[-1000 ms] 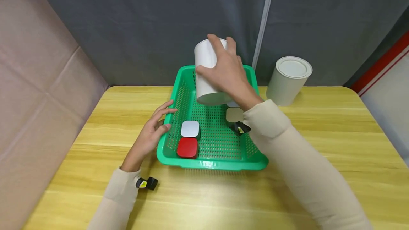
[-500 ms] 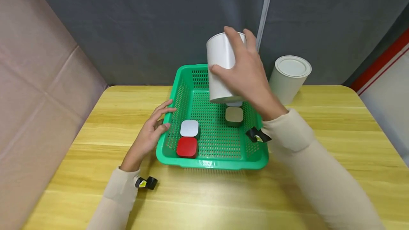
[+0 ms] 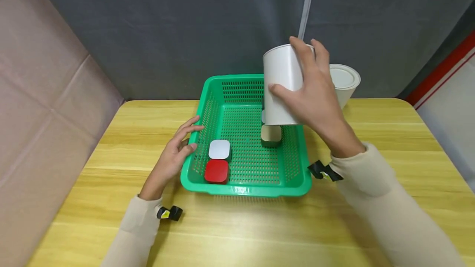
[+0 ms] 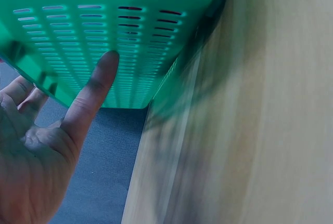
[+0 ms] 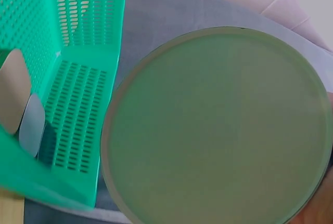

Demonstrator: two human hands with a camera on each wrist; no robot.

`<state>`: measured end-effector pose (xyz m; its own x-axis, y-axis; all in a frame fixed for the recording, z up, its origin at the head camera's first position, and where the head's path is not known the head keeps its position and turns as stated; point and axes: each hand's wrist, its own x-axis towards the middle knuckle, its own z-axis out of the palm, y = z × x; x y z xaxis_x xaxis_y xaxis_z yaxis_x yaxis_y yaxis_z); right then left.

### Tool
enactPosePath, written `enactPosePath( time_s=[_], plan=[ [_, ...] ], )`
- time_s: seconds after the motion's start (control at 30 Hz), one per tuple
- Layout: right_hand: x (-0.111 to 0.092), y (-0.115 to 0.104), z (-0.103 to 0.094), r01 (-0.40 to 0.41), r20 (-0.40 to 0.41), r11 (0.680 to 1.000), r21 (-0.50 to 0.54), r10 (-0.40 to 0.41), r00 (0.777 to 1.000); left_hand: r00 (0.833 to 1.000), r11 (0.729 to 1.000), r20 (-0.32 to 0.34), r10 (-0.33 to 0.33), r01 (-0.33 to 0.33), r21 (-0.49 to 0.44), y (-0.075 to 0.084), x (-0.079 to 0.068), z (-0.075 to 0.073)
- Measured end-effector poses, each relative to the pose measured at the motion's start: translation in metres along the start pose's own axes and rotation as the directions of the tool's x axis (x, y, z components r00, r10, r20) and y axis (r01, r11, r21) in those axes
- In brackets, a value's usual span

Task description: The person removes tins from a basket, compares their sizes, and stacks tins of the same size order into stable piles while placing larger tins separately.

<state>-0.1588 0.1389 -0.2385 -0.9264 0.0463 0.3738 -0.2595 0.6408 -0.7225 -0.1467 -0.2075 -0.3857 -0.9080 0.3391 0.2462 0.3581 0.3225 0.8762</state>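
Note:
My right hand (image 3: 315, 94) grips a white cylindrical can (image 3: 281, 87) in the head view, thumb on its near side and fingers over the upper part. The can is tilted, above the right side of a green plastic basket (image 3: 252, 190). Its round flat end (image 5: 218, 125) fills much of the right wrist view, beside the basket wall. My left hand (image 3: 172, 158) rests at the basket's left rim, fingers reaching over the edge. In the left wrist view its straight thumb (image 4: 93, 89) touches the slotted outer wall (image 4: 140, 52).
Inside the basket, a red rounded square box (image 3: 217, 171) and a white one (image 3: 219, 149) lie at left, a beige one (image 3: 271, 134) and a partly hidden pale one (image 3: 263, 116) at right. Another white can (image 3: 345, 77) stands behind my right hand. A grey curtain (image 3: 178, 32) hangs behind the table.
My right hand has moved the can rightward, from over the basket's middle to over its right side, now overlapping the standing can in the head view. The left hand has stayed at the rim.

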Motion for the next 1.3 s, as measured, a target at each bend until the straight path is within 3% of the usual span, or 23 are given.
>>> enactPosePath(
  time_s=[0.47, 0.9, 1.3],
  plan=[
    [-0.018, 0.022, -0.021, 0.009, -0.054, 0.999, -0.034, -0.011, 0.998, 1.0, 1.0, 0.001, 0.008, -0.008, 0.01, 0.0, 0.0, 0.0],
    [-0.035, 0.044, -0.035, 0.072, -0.118, 0.997, -0.042, -0.077, 0.99, 1.0, 1.0, 0.001, 0.004, -0.004, 0.005, 0.001, 0.001, 0.001],
    [-0.05, 0.068, -0.033, 0.187, -0.168, 0.977, -0.105, -0.203, 0.965, 1.0, 1.0, 0.0, -0.014, 0.014, 0.014, 0.001, 0.0, -0.001]
  ],
)
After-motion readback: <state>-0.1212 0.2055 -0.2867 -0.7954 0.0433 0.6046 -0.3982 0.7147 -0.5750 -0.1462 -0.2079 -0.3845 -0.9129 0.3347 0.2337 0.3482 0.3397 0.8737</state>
